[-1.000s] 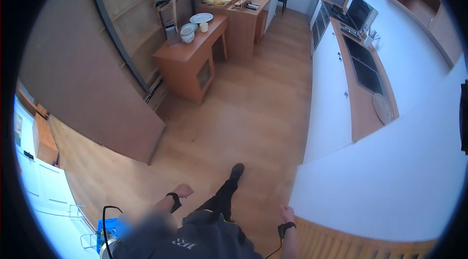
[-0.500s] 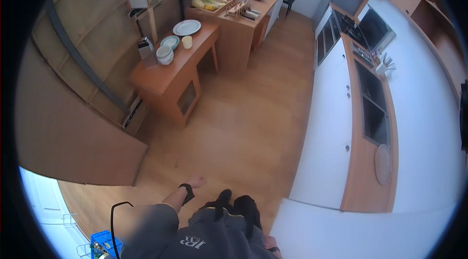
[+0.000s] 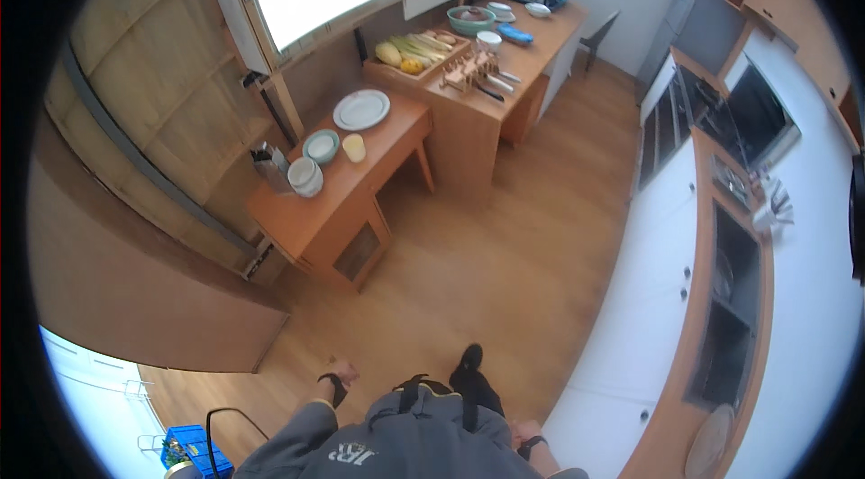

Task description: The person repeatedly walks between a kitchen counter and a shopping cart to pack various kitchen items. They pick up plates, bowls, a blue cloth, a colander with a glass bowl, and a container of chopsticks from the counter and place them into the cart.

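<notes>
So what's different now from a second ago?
The person has stepped forward, so the desk and counter look nearer. The left hand and right hand are low by the body; nothing was visibly taken hold of or let go. The large plate, white bowls and yellow cup stayed on the desk.

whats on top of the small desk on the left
On the desk: a white plate, a green-rimmed bowl, a yellow cup, white bowls, seemingly stacked, and a grey holder. The surface beneath them is covered, and the white bowls hide part of the holder.
</notes>
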`<state>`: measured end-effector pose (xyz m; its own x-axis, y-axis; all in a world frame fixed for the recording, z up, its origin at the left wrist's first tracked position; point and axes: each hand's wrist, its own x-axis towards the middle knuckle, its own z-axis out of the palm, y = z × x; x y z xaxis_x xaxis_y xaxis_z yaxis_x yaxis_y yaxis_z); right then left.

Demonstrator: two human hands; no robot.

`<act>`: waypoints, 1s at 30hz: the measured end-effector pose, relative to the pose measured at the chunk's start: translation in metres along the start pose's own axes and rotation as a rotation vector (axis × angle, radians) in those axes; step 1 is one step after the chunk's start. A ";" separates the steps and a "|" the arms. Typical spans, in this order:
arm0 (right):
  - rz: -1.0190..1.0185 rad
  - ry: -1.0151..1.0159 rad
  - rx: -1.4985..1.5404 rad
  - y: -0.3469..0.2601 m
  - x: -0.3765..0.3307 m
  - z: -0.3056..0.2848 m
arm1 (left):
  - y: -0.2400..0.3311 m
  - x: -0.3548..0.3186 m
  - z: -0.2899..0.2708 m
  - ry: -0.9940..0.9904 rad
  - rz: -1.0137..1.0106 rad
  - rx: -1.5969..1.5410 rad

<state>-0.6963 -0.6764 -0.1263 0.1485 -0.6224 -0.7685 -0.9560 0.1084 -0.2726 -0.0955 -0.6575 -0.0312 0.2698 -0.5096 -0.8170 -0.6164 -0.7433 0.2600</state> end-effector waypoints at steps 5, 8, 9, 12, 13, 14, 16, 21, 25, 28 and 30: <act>0.120 0.201 0.161 -0.037 0.119 -0.170 | 0.025 -0.001 -0.023 0.108 -0.192 -0.355; 0.024 0.321 0.241 -0.062 0.203 -0.256 | 0.039 0.019 -0.030 0.117 -0.127 -0.512; 0.010 0.317 0.191 -0.078 0.221 -0.280 | 0.043 0.024 -0.032 0.107 -0.150 -0.499; -0.035 0.302 0.111 -0.131 0.267 -0.336 | 0.066 0.039 -0.051 0.074 -0.221 -0.514; -0.048 0.302 0.129 -0.144 0.284 -0.347 | 0.077 0.050 -0.065 0.060 -0.223 -0.528; -0.060 0.303 0.149 -0.156 0.300 -0.357 | 0.088 0.063 -0.081 0.044 -0.223 -0.539; -0.084 0.216 0.218 -0.192 0.319 -0.368 | 0.101 0.102 -0.105 0.022 -0.203 -0.567; 0.043 -0.099 0.358 -0.285 0.327 -0.393 | 0.184 0.213 -0.205 0.200 0.075 -0.467; 0.105 -0.227 0.357 -0.359 0.347 -0.444 | 0.317 0.223 -0.346 0.425 0.355 -0.519; -0.086 -0.183 0.211 -0.436 0.394 -0.492 | 0.365 0.259 -0.404 0.424 0.433 -0.742; -0.248 -0.079 0.192 -0.502 0.426 -0.528 | 0.392 0.290 -0.429 0.328 0.412 -0.915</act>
<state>-0.2869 -1.4053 -0.0106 0.3971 -0.5869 -0.7056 -0.8242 0.1102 -0.5555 0.0583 -1.2820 0.0544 0.4380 -0.7876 -0.4334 0.0500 -0.4600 0.8865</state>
